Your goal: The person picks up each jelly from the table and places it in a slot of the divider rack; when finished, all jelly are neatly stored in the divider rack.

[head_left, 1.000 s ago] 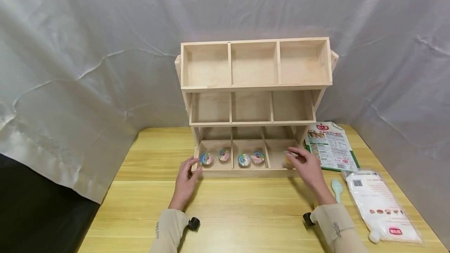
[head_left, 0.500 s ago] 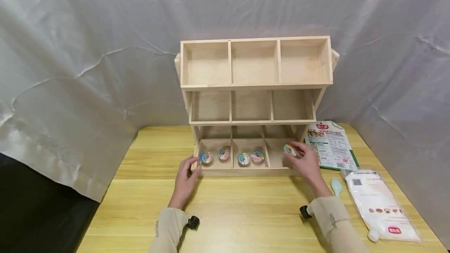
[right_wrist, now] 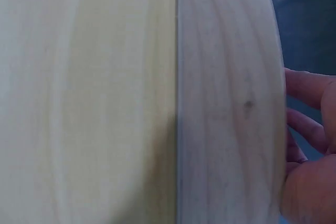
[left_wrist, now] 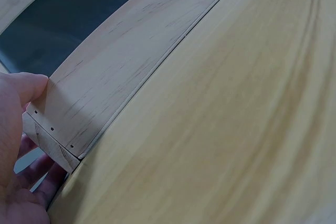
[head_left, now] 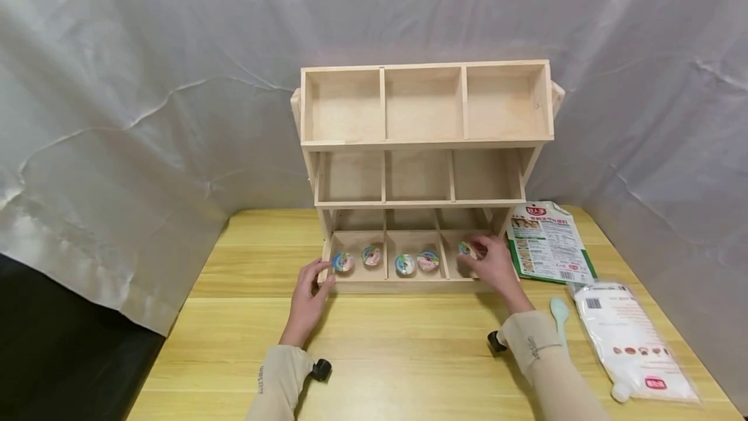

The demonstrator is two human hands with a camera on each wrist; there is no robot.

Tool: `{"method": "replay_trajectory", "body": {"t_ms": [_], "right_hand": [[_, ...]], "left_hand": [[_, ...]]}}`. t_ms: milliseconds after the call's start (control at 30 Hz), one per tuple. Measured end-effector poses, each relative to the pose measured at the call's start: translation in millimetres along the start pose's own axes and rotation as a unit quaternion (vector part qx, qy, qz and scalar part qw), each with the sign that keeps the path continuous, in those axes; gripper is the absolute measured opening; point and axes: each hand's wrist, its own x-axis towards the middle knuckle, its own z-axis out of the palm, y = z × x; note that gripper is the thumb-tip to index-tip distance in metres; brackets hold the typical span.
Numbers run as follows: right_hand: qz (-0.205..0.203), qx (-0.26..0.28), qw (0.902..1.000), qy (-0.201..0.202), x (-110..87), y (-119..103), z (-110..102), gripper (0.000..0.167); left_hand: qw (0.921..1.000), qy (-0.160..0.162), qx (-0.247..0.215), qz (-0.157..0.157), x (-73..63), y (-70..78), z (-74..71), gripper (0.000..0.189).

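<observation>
A light wooden three-tier rack [head_left: 418, 145] stands on the table. My left hand [head_left: 310, 297] holds the front left corner of its bottom tier; in the left wrist view the thumb [left_wrist: 34, 85] lies at the board's top edge and the fingers reach round the end. My right hand [head_left: 497, 265] pinches a small foil-lidded jelly cup [head_left: 467, 251] in the bottom right compartment, lid tilted forward. Two such cups, one being a pink-and-blue cup [head_left: 343, 262], sit in the left compartment. Two more, including a bluish cup [head_left: 404, 265], sit in the middle one. In the right wrist view, the front board [right_wrist: 231, 103] hides the held cup.
Right of the rack lies a green-and-white food packet [head_left: 549, 242]. A pale green spoon [head_left: 559, 310] and a white spouted pouch [head_left: 634, 343] lie nearer on the wooden table [head_left: 403, 356]. A grey curtain [head_left: 146, 83] hangs behind and at the sides.
My right hand has moved left within the bottom right compartment with the cup, whose lid now faces the head camera. The left hand has stayed at the corner.
</observation>
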Motion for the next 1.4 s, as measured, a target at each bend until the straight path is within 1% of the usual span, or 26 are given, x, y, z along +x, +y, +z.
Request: {"method": "replay_trajectory", "body": {"t_ms": [67,300,500,633,867,1067,1400], "right_hand": [[-0.006,-0.005,1.0000,-0.002,1.3,1.2,2.5,0.042],[0.003,-0.012,0.9997,-0.023,4.2,-0.8,5.0,0.047],[0.016,-0.026,0.9982,-0.052,5.3,2.8,7.3,0.051],[0.022,-0.035,0.9970,-0.066,4.7,4.5,8.6,0.051],[0.028,-0.055,0.9957,-0.069,3.5,2.0,9.1,0.048],[0.031,-0.055,0.9955,-0.071,3.4,2.3,8.8,0.048],[0.031,-0.051,0.9956,-0.072,4.0,2.1,6.7,0.049]], "left_hand": [[1.0000,0.000,-0.001,0.001,0.5,-0.1,0.3,0.037],[1.0000,0.004,-0.002,0.006,1.8,0.1,0.0,0.036],[1.0000,0.003,-0.007,-0.002,0.4,0.6,-0.1,0.036],[0.9999,0.004,-0.007,-0.006,-1.0,0.4,0.4,0.037],[0.9999,0.002,-0.009,-0.007,-1.9,1.9,1.0,0.036],[1.0000,0.003,0.002,-0.007,-1.6,0.3,0.6,0.038],[1.0000,0.003,0.004,-0.006,-0.5,0.6,0.6,0.038]]}}
